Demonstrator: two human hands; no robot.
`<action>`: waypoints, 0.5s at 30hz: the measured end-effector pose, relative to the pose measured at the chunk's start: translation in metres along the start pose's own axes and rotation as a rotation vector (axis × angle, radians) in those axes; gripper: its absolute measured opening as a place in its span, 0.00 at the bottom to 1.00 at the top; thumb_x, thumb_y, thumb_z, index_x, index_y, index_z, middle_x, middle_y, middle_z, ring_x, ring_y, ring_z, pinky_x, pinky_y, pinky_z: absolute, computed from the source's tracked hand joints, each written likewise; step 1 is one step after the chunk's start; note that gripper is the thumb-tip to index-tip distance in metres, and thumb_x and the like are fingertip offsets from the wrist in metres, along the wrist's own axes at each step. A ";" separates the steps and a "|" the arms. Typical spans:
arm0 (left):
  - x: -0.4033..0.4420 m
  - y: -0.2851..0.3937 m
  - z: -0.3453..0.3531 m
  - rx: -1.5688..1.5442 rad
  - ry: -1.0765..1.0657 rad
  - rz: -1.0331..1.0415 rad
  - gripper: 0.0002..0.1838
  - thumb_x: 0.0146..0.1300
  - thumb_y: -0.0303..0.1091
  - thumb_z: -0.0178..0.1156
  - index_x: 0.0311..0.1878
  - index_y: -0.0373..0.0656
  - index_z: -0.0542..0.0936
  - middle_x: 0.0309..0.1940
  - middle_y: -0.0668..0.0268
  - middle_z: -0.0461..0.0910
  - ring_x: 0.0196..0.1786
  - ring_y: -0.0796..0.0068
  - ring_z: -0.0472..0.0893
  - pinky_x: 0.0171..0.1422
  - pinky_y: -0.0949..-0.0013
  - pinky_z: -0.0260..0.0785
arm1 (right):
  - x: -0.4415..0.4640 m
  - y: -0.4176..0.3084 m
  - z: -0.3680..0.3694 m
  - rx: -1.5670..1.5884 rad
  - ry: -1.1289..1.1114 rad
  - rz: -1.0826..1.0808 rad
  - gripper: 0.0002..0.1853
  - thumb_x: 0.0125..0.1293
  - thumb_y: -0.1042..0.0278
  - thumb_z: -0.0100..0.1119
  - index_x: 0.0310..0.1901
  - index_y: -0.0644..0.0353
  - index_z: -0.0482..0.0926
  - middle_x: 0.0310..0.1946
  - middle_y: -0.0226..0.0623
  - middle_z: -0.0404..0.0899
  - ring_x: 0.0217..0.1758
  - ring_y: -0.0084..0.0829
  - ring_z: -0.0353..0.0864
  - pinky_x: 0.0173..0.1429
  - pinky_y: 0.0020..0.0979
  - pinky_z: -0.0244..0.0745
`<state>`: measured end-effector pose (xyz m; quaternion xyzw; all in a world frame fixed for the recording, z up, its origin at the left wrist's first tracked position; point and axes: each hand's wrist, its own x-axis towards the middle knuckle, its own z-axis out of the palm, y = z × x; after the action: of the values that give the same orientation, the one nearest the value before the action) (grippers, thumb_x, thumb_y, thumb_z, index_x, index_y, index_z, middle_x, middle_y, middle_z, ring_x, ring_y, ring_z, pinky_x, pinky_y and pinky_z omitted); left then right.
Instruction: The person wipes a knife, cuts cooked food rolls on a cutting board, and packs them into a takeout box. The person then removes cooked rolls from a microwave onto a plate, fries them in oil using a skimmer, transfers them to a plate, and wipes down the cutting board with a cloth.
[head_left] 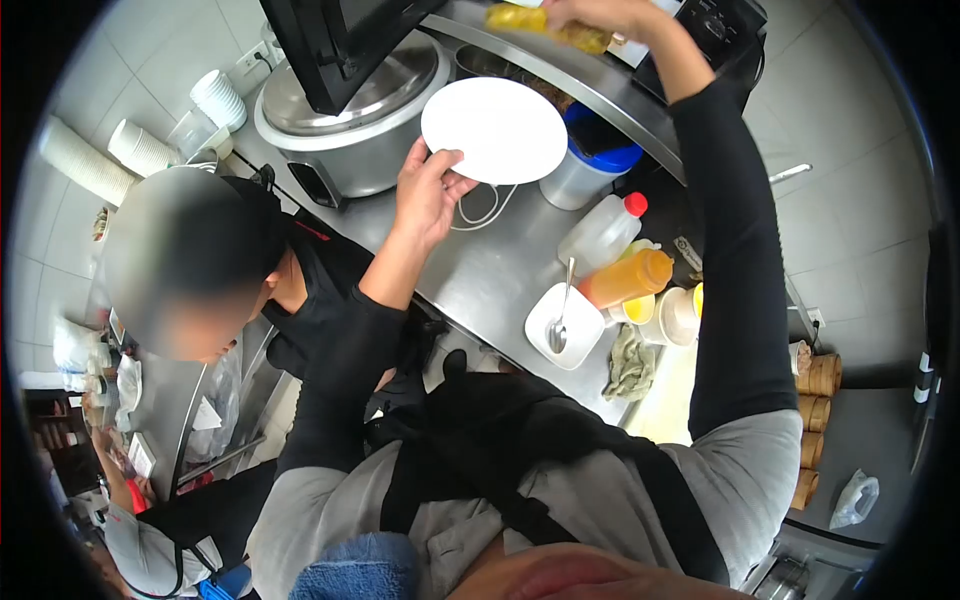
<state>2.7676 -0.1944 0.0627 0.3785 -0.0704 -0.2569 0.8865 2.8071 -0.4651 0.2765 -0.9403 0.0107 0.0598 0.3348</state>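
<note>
My left hand [430, 195] grips the lower left edge of a white oval plate [495, 130], held above the steel counter with the thumb on its face. At the top, my right hand [590, 15] is raised over the steel shelf [560, 65], its fingers closed on a yellow item [517, 18] that is blurred; more yellow shows beneath the hand. Behind the plate stands a large round cooker [365, 110] with a metal lid. A container with a blue lid [605, 150] is right of the plate.
A red-capped jug [600, 232], an orange bottle [630, 278], a white bowl [565, 325] with a spoon and a green cloth [632, 362] are on the counter. A person in a black cap [230, 225] is close on the left. Bamboo steamers [815, 415] stand at right.
</note>
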 end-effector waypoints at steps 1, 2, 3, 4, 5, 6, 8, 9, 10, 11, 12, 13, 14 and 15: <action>-0.001 0.001 0.001 -0.006 -0.014 0.002 0.26 0.64 0.22 0.56 0.65 0.40 0.67 0.50 0.60 0.78 0.45 0.69 0.84 0.46 0.66 0.83 | -0.018 -0.016 0.023 -0.004 0.005 0.085 0.13 0.56 0.67 0.63 0.42 0.60 0.85 0.29 0.34 0.83 0.29 0.26 0.81 0.34 0.27 0.77; -0.001 0.001 0.001 -0.011 -0.028 -0.003 0.25 0.64 0.22 0.56 0.65 0.40 0.67 0.50 0.61 0.78 0.45 0.70 0.84 0.46 0.66 0.83 | -0.012 0.013 0.049 0.008 0.000 -0.079 0.19 0.55 0.57 0.65 0.44 0.61 0.84 0.32 0.34 0.83 0.37 0.27 0.84 0.42 0.31 0.79; -0.002 0.000 -0.001 -0.017 -0.040 -0.010 0.25 0.64 0.22 0.56 0.65 0.40 0.68 0.50 0.62 0.78 0.44 0.71 0.84 0.46 0.66 0.83 | -0.020 0.006 0.070 -0.069 -0.117 -0.026 0.17 0.55 0.58 0.65 0.43 0.59 0.85 0.31 0.31 0.82 0.37 0.24 0.82 0.43 0.31 0.78; -0.002 -0.001 -0.003 -0.023 -0.053 -0.014 0.25 0.64 0.22 0.56 0.65 0.41 0.68 0.50 0.63 0.78 0.43 0.72 0.84 0.46 0.66 0.83 | -0.033 -0.002 0.090 -0.167 -0.168 -0.022 0.19 0.57 0.56 0.65 0.45 0.61 0.85 0.30 0.31 0.83 0.37 0.26 0.81 0.46 0.30 0.78; -0.001 -0.005 -0.010 -0.021 -0.063 -0.028 0.25 0.64 0.22 0.57 0.65 0.42 0.69 0.49 0.63 0.78 0.42 0.74 0.83 0.45 0.66 0.83 | -0.034 0.012 0.104 -0.257 -0.101 -0.093 0.21 0.56 0.53 0.65 0.46 0.60 0.86 0.33 0.35 0.84 0.38 0.30 0.83 0.46 0.33 0.78; -0.006 -0.006 -0.013 -0.007 -0.053 -0.044 0.25 0.64 0.22 0.57 0.65 0.42 0.69 0.50 0.63 0.78 0.42 0.74 0.83 0.46 0.66 0.83 | -0.037 0.025 0.122 -0.342 -0.034 -0.162 0.23 0.56 0.49 0.66 0.47 0.59 0.87 0.36 0.39 0.86 0.40 0.34 0.85 0.46 0.35 0.79; -0.015 -0.009 -0.018 0.016 -0.034 -0.074 0.26 0.64 0.22 0.57 0.66 0.42 0.68 0.50 0.63 0.78 0.42 0.74 0.83 0.48 0.65 0.83 | -0.060 0.048 0.141 -0.281 0.295 -0.272 0.22 0.61 0.53 0.67 0.52 0.59 0.85 0.40 0.35 0.83 0.42 0.29 0.82 0.49 0.31 0.76; -0.019 -0.011 -0.027 0.042 -0.041 -0.093 0.26 0.65 0.22 0.57 0.67 0.42 0.68 0.52 0.61 0.78 0.44 0.72 0.83 0.50 0.63 0.83 | -0.078 0.055 0.148 -0.254 0.455 -0.319 0.22 0.63 0.55 0.68 0.54 0.58 0.84 0.43 0.33 0.82 0.43 0.27 0.80 0.51 0.29 0.75; -0.027 -0.015 -0.039 0.065 -0.044 -0.128 0.26 0.66 0.21 0.57 0.67 0.42 0.67 0.54 0.60 0.78 0.46 0.70 0.84 0.52 0.61 0.83 | -0.097 0.060 0.154 -0.163 0.466 -0.301 0.21 0.63 0.55 0.68 0.55 0.58 0.83 0.44 0.33 0.81 0.44 0.27 0.80 0.51 0.28 0.75; -0.041 -0.018 -0.048 0.077 -0.041 -0.177 0.27 0.67 0.20 0.55 0.69 0.41 0.65 0.57 0.57 0.78 0.52 0.64 0.83 0.55 0.58 0.82 | -0.123 0.062 0.161 -0.064 0.474 -0.266 0.21 0.64 0.56 0.69 0.55 0.57 0.83 0.46 0.33 0.81 0.44 0.26 0.79 0.51 0.28 0.75; -0.048 -0.018 -0.053 0.091 -0.049 -0.213 0.28 0.68 0.19 0.54 0.71 0.40 0.63 0.59 0.54 0.77 0.57 0.59 0.83 0.57 0.55 0.82 | -0.145 0.063 0.166 0.028 0.495 -0.240 0.21 0.64 0.57 0.70 0.56 0.57 0.82 0.48 0.33 0.80 0.45 0.25 0.79 0.51 0.27 0.75; -0.056 -0.026 -0.065 0.105 -0.011 -0.260 0.29 0.69 0.19 0.53 0.73 0.40 0.62 0.60 0.53 0.76 0.57 0.59 0.83 0.58 0.55 0.82 | -0.166 0.065 0.176 0.103 0.448 -0.134 0.22 0.64 0.56 0.70 0.57 0.57 0.81 0.48 0.33 0.80 0.45 0.25 0.79 0.52 0.28 0.75; -0.062 -0.036 -0.078 0.124 0.019 -0.289 0.30 0.69 0.19 0.52 0.74 0.41 0.60 0.60 0.53 0.76 0.57 0.59 0.83 0.58 0.55 0.82 | -0.183 0.068 0.187 0.173 0.409 -0.044 0.23 0.65 0.56 0.69 0.58 0.57 0.81 0.48 0.34 0.81 0.44 0.24 0.79 0.53 0.30 0.75; -0.067 -0.045 -0.089 0.101 0.042 -0.322 0.31 0.69 0.18 0.52 0.74 0.41 0.60 0.61 0.52 0.75 0.57 0.58 0.82 0.58 0.56 0.82 | -0.194 0.073 0.198 0.238 0.380 0.035 0.24 0.65 0.55 0.68 0.59 0.57 0.80 0.48 0.34 0.81 0.44 0.24 0.79 0.53 0.31 0.75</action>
<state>2.7202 -0.1298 -0.0266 0.4340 -0.0032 -0.3840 0.8149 2.5892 -0.4006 0.1020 -0.8882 0.0966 -0.1141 0.4345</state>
